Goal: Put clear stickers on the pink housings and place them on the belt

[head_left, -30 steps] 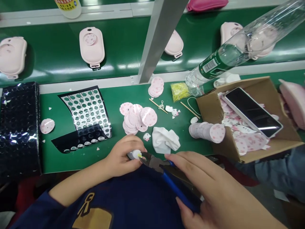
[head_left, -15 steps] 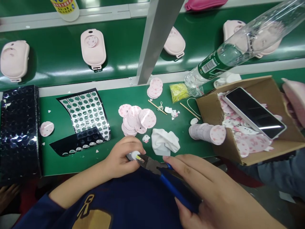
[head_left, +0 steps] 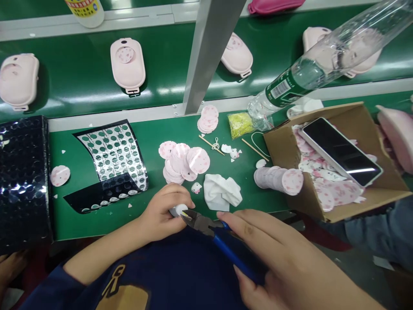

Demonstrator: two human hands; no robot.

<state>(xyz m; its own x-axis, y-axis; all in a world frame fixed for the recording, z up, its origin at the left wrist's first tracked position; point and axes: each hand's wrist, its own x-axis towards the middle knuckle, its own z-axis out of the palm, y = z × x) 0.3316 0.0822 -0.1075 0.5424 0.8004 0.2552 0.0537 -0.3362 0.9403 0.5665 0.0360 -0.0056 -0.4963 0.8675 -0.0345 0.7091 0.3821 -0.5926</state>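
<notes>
Two hands meet at lower centre: left hand [head_left: 161,213] pinched shut around a small white piece [head_left: 180,209], right hand [head_left: 274,254] wrapped around blue-handled cutters [head_left: 206,226]. Tool's long axis runs lower right to upper left, tips at the piece's right edge; can't tell if they bite.

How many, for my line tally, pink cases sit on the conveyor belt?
4: far-left case; second case; third case beside the post; fourth case behind the bottle. More may be hidden.
</notes>
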